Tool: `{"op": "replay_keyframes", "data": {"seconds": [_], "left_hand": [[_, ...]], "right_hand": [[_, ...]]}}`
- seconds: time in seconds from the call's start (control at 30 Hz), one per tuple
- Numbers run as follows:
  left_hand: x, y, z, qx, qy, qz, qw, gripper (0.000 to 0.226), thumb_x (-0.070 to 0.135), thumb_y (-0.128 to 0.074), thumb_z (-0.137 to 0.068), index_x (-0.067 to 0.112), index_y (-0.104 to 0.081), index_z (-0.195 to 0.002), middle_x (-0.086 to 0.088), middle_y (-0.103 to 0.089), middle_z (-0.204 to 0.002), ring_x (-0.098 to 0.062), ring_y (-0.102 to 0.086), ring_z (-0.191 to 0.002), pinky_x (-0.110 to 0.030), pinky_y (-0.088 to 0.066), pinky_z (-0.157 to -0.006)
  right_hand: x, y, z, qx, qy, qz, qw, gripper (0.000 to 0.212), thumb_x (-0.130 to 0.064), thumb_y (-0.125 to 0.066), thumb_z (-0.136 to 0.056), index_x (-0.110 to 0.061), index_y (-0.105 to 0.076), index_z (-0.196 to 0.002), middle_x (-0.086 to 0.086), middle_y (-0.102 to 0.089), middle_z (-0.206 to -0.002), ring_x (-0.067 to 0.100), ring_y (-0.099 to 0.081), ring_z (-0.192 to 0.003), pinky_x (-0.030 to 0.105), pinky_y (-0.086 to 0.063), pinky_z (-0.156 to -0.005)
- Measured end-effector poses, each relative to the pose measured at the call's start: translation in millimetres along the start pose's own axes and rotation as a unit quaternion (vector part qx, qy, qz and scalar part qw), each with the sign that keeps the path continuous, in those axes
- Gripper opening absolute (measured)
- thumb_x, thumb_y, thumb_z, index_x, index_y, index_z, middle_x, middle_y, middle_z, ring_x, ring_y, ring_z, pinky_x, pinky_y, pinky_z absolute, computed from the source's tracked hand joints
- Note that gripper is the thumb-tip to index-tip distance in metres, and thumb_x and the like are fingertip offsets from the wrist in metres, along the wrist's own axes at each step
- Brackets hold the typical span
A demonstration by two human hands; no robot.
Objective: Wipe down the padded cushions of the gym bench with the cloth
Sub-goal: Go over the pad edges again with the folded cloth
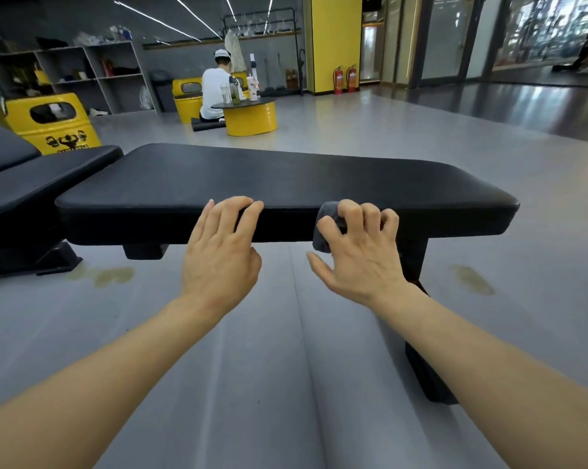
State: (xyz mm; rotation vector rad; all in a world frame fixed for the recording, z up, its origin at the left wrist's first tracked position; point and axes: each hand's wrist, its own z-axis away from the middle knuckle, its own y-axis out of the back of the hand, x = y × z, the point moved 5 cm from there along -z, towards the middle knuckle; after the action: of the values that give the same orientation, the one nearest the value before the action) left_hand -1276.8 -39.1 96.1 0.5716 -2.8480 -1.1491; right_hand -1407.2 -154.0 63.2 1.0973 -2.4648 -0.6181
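A black padded gym bench cushion (286, 184) stretches across the middle of the view. My left hand (220, 252) rests on its near edge, fingers laid over the top rim. To the right, my right hand (360, 252) grips a dark grey cloth (326, 228) with curled fingers and holds it against the cushion's near side wall. Most of the cloth is hidden under that hand. A second black cushion (38, 177) adjoins at the left.
The bench's black leg and foot (424, 367) stand on the grey floor under my right arm. Beyond the bench, a person sits at a yellow drum table (252, 120) with bottles. Yellow bins (52, 123), shelves and two fire extinguishers (345, 79) line the back.
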Motion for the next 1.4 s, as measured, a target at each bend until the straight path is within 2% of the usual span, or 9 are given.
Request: {"op": "replay_keyframes", "data": {"seconds": [0.1, 0.23, 0.43, 0.57, 0.73, 0.87, 0.97, 1.13, 1.4], "left_hand": [[10, -1, -5, -0.001, 0.001, -0.013, 1.000, 0.060, 0.001, -0.069, -0.065, 0.004, -0.053, -0.122, -0.010, -0.053, -0.119, -0.021, -0.035, -0.114, -0.033, -0.012, -0.112], [31, -10, -14, -0.004, -0.019, -0.026, 0.999, 0.055, 0.004, -0.070, -0.066, 0.003, -0.054, -0.119, -0.011, -0.053, -0.119, -0.022, -0.037, -0.113, -0.035, -0.015, -0.113], [41, -19, -17, 0.020, -0.025, -0.034, 0.999, 0.050, 0.004, -0.068, -0.067, 0.003, -0.053, -0.115, -0.010, -0.050, -0.116, -0.023, -0.039, -0.108, -0.037, -0.022, -0.111], [38, -20, -12, 0.038, -0.016, -0.035, 0.999, 0.057, 0.000, -0.066, -0.066, 0.003, -0.054, -0.122, -0.012, -0.052, -0.116, -0.027, -0.043, -0.104, -0.041, -0.037, -0.102], [39, -20, -12, 0.030, -0.010, -0.037, 0.999, 0.056, 0.003, -0.065, -0.068, 0.005, -0.053, -0.122, -0.011, -0.050, -0.117, -0.032, -0.051, -0.096, -0.040, -0.043, -0.089], [36, -21, -9, 0.051, -0.011, -0.026, 0.998, 0.055, 0.005, -0.067, -0.071, 0.006, -0.053, -0.124, -0.011, -0.047, -0.115, -0.028, -0.044, -0.097, -0.041, -0.044, -0.087], [36, -23, -7, 0.063, -0.014, -0.027, 0.998, 0.051, 0.014, -0.066, -0.076, 0.007, -0.053, -0.125, -0.007, -0.042, -0.116, -0.029, -0.045, -0.098, -0.040, -0.044, -0.088], [38, -26, -7, 0.063, -0.004, -0.026, 0.998, 0.056, 0.016, -0.072, -0.073, 0.007, -0.052, -0.125, -0.008, -0.043, -0.115, -0.030, -0.047, -0.100, -0.042, -0.044, -0.093], [40, -25, -7, 0.076, -0.007, -0.033, 0.997, 0.058, 0.015, -0.073, -0.072, 0.006, -0.051, -0.125, -0.011, -0.043, -0.114, -0.029, -0.042, -0.100, -0.045, -0.044, -0.093]], "right_hand": [[-1, -4, -2, 0.036, -0.016, 0.017, 0.999, 0.028, -0.026, -0.056, -0.078, -0.021, -0.042, -0.102, 0.007, -0.030, -0.114, 0.029, -0.034, -0.099, 0.048, -0.033, -0.081], [11, -7, -1, 0.064, 0.018, 0.032, 0.997, 0.044, -0.015, -0.058, -0.070, -0.023, -0.040, -0.109, 0.006, -0.029, -0.115, 0.029, -0.033, -0.098, 0.042, -0.040, -0.069], [74, -16, 21, 0.032, -0.059, 0.041, 0.997, 0.059, -0.012, -0.071, -0.059, -0.021, -0.040, -0.109, 0.009, -0.030, -0.113, 0.031, -0.035, -0.092, 0.036, -0.038, -0.058], [60, -9, 17, 0.049, -0.133, 0.010, 0.990, 0.047, -0.005, -0.066, -0.066, -0.017, -0.043, -0.106, 0.010, -0.032, -0.112, 0.031, -0.035, -0.086, 0.036, -0.042, -0.056], [3, -3, -5, 0.059, -0.060, -0.025, 0.996, 0.029, -0.005, -0.039, -0.083, -0.016, -0.043, -0.109, 0.008, -0.032, -0.114, 0.029, -0.035, -0.086, 0.036, -0.034, -0.060], [39, -10, 5, 0.041, -0.050, -0.031, 0.997, 0.038, -0.017, -0.053, -0.077, -0.022, -0.039, -0.112, 0.007, -0.029, -0.113, 0.030, -0.034, -0.089, 0.035, -0.035, -0.057], [78, -17, 23, 0.014, -0.105, -0.035, 0.994, 0.055, -0.014, -0.067, -0.067, -0.023, -0.039, -0.112, 0.008, -0.029, -0.114, 0.031, -0.033, -0.092, 0.035, -0.041, -0.056], [83, -13, 28, 0.046, -0.207, -0.029, 0.977, 0.048, -0.005, -0.065, -0.069, -0.018, -0.041, -0.109, 0.010, -0.029, -0.111, 0.030, -0.032, -0.085, 0.038, -0.046, -0.055], [26, -13, 5, 0.049, -0.061, -0.057, 0.995, 0.035, -0.014, -0.046, -0.079, -0.021, -0.038, -0.112, 0.008, -0.029, -0.114, 0.030, -0.034, -0.089, 0.037, -0.042, -0.060]]}}
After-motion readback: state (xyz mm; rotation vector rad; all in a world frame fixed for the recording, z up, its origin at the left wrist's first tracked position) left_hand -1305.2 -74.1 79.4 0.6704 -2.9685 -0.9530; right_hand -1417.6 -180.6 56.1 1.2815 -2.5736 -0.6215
